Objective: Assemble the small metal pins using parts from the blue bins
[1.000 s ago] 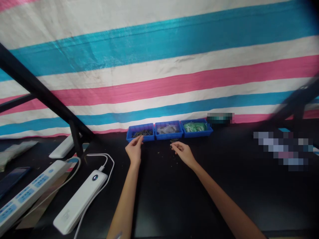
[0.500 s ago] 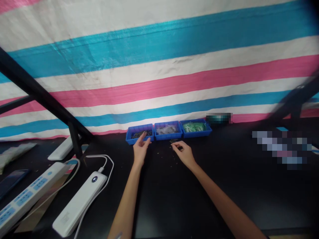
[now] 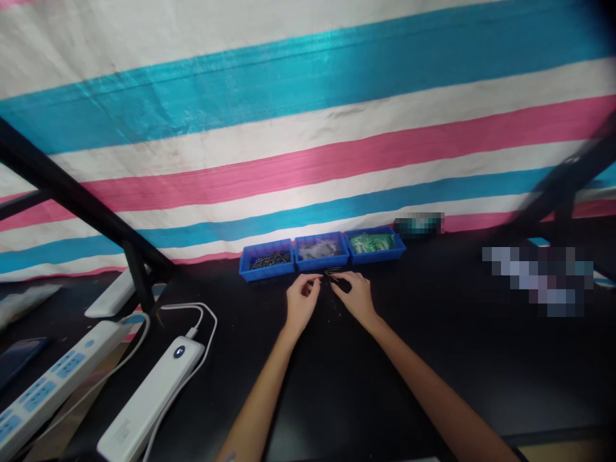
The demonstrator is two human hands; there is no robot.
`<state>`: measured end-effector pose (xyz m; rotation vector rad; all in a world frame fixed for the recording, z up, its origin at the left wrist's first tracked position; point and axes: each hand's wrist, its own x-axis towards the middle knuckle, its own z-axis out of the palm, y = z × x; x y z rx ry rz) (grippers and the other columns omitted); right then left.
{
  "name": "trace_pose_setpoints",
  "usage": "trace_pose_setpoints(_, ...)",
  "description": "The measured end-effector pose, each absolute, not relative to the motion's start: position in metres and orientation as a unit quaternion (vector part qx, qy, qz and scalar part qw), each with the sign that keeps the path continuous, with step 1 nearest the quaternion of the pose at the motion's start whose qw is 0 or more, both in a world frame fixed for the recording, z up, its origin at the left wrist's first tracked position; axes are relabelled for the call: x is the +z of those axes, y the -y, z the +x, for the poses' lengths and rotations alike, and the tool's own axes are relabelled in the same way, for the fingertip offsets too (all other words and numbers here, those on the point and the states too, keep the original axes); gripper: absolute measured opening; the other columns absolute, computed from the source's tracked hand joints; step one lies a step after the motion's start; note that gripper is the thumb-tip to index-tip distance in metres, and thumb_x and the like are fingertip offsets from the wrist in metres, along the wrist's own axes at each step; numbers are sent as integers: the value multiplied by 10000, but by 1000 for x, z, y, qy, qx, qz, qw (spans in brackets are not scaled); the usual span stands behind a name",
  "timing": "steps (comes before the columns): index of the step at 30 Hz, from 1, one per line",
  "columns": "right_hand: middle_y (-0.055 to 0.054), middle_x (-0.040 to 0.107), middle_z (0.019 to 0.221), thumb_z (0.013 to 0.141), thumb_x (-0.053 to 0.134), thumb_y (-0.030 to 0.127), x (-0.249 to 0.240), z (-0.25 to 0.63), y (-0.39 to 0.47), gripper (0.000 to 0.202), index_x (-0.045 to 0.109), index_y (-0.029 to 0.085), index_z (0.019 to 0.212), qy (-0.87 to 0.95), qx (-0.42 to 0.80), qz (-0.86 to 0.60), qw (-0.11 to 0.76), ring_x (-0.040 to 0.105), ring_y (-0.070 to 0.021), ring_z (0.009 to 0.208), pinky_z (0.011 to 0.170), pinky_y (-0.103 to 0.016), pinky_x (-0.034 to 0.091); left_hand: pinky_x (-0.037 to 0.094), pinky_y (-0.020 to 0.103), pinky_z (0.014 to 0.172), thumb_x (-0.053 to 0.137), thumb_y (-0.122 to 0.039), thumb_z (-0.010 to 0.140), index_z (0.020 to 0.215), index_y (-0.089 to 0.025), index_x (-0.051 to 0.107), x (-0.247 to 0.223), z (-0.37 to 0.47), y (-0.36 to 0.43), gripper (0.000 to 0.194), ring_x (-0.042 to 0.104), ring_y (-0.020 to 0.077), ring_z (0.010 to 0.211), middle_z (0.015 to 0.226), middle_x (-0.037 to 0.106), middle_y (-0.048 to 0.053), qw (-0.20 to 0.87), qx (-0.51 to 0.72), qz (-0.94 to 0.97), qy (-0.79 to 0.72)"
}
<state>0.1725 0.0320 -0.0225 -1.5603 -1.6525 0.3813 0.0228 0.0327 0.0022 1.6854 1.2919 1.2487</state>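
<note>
Against the foot of the striped tarpaulin (image 3: 308,128) three blue trays stand in a row, touching side to side, on the black table (image 3: 366,385); the left tray (image 3: 266,261) holds a heap of small dark metal pieces; the middle tray (image 3: 321,250) holds pale, greyish bits, too blurred to name; the right tray (image 3: 375,244) holds green parts. Just in front of the middle tray both hands meet over the table; the left hand (image 3: 301,301) has thumb and forefinger drawn together, and whether anything sits between them is too small to tell; the right hand (image 3: 355,296) is curled, its fingertips pinching a small dark metal part (image 3: 332,274), which lies between the two hands and just beside the front wall of the middle tray; the two sets of fingertips are near each other but apart. Tiny specks lie scattered on the table beneath the hands. Far to the left lie a white power bank (image 3: 149,401) with its cable and a white power strip (image 3: 43,391).
</note>
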Motion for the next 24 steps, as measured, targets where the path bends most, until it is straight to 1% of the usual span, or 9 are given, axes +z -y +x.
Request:
trace_pose_setpoints(4,-30,643,940,747,552,284,-22,172,-31,183,653,261,897,660,147,-615,406,524,-223,888,778,-349,321,408,217,539,508,-255,779,974,-216,616,-3,22,-32,226,513,103,592,866,608,27,271,405,718,-498)
trace_pose_setpoints(7,-25,644,912,744,564,291,-20,171,-30,159,657,261,870,656,140,-620,407,520,-214,860,736,-329,318,428,228,595,505,-229,778,988,-244,605,-3,22,-30,234,547,132,711,943,598,32,224,354,765,-489)
trace_pose_setpoints(10,-19,649,830,714,607,324,-18,170,-28,133,664,258,815,654,123,-632,397,515,-205,810,711,-324,297,441,236,648,479,-225,796,975,-236,601,-2,22,-30,217,553,147,790,964,589,37,202,342,780,-483)
trace_pose_setpoints(13,-16,645,774,699,623,356,-17,168,-26,141,671,254,783,667,115,-636,371,509,-198,777,700,-324,277,440,251,686,466,-224,807,966,-224,597,-1,21,-30,206,547,149,787,945,587,35,186,339,779,-495)
trace_pose_setpoints(16,-15,635,749,726,597,353,-16,168,-26,139,678,254,780,671,105,-646,350,505,-192,764,692,-320,268,435,249,692,462,-221,813,957,-223,598,-1,21,-30,198,544,146,790,932,587,28,177,341,774,-504)
trace_pose_setpoints(21,-16,622,730,767,571,330,-17,172,-26,149,684,258,702,683,58,-645,338,489,-190,762,712,-340,255,430,234,656,454,-269,830,972,-229,605,0,23,-29,211,539,131,742,893,599,17,180,347,763,-514)
trace_pose_setpoints(24,-26,613,735,792,545,332,-18,174,-27,173,676,244,722,691,57,-633,345,485,-193,754,699,-337,271,421,233,616,466,-314,826,1000,-231,606,-2,23,-30,238,523,124,681,851,603,17,189,352,754,-521)
